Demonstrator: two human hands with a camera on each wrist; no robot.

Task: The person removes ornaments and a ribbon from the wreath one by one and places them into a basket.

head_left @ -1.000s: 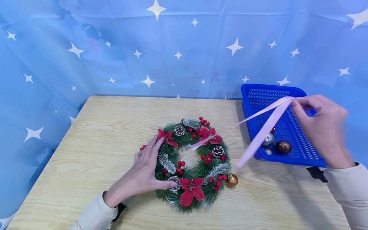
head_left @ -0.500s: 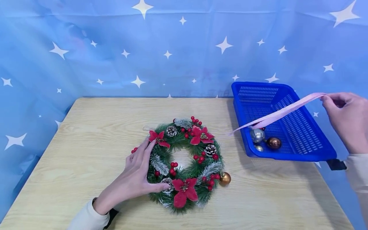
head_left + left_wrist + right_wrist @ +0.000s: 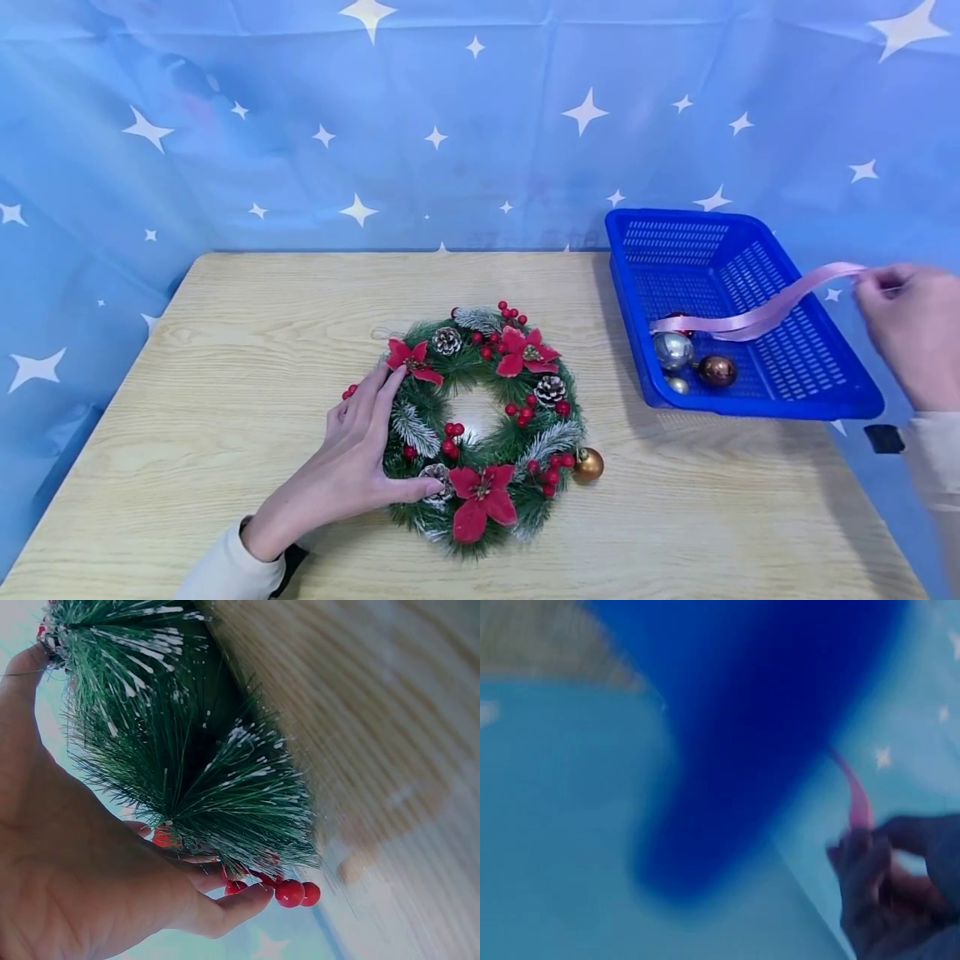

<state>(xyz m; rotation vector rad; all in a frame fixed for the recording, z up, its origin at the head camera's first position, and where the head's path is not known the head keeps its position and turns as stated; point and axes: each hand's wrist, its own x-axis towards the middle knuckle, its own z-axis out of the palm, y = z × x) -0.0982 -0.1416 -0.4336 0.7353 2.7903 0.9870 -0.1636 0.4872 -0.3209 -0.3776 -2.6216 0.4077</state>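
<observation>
A green Christmas wreath [image 3: 555,454] with red poinsettias, berries and frosted pinecones lies flat on the wooden table. My left hand [image 3: 352,462] rests spread along its left side, thumb on a pinecone [image 3: 437,483] and fingertips near a red flower [image 3: 412,362]. In the left wrist view, the fingers [image 3: 240,909] reach along the needles beside red berries [image 3: 289,893]. At the far right, my right hand [image 3: 911,325] pinches one end of a pink ribbon [image 3: 768,315]. The ribbon hangs in a curve across the blue basket [image 3: 772,408], its other end above the baubles.
Inside the basket lie a silver bauble [image 3: 673,350], a brown bauble [image 3: 717,370] and a small pale one [image 3: 677,385]. A gold bauble [image 3: 588,465] sits at the wreath's right edge. A blue starry cloth [image 3: 480,108] hangs behind the table [image 3: 247,358].
The right hand has moved right with the ribbon, past the basket's right side, then slightly lower. The ribbon's trailing end has gone from over the wreath to over the basket. The left hand stays on the wreath.
</observation>
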